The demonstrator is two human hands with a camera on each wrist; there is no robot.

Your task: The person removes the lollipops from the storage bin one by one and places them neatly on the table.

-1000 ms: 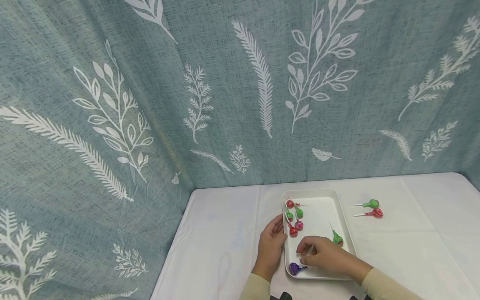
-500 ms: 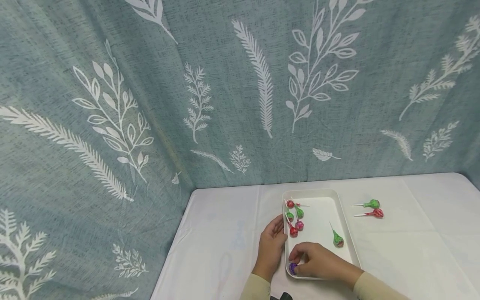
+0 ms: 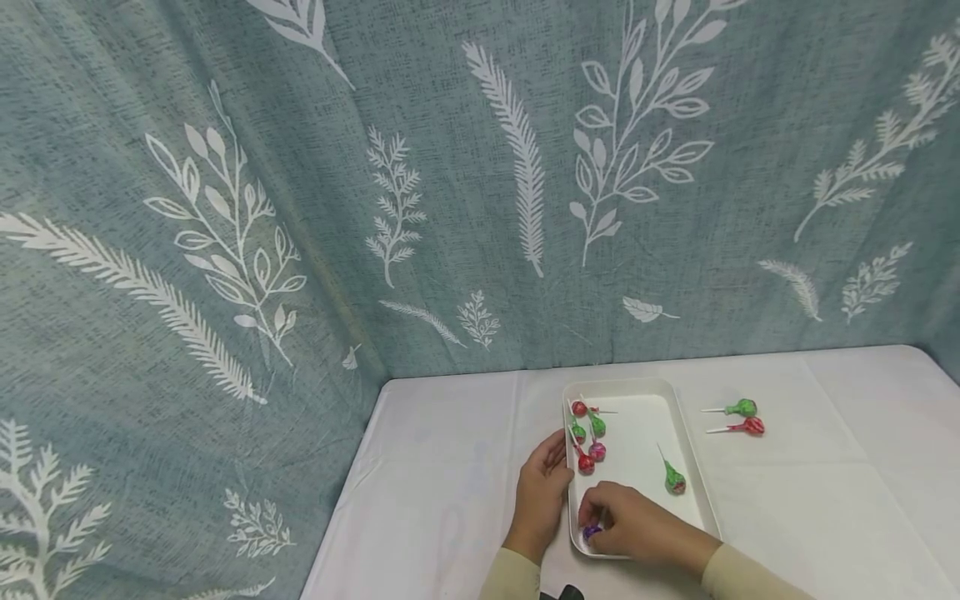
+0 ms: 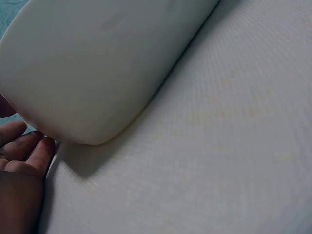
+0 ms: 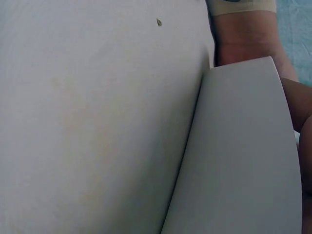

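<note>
A purple candy [image 3: 592, 533] sits at seven o'clock inside the white tray [image 3: 645, 417], pinched by the right hand [image 3: 633, 523]. Five lollipops [image 3: 578, 434] cluster at ten, a lone green lollipop [image 3: 675, 481] near four. The left hand [image 3: 543, 492], loosely bent, touches the tray's nine-o'clock side.

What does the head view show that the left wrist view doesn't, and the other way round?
Only the head view shows the lollipops, including the purple lollipop in the fingers of the right hand.

Only the left wrist view shows the outer side of the white tray close up, and faint yellowish marks on the cloth.

Both share the left hand against the tray, the cloth and some teal curtain.
</note>
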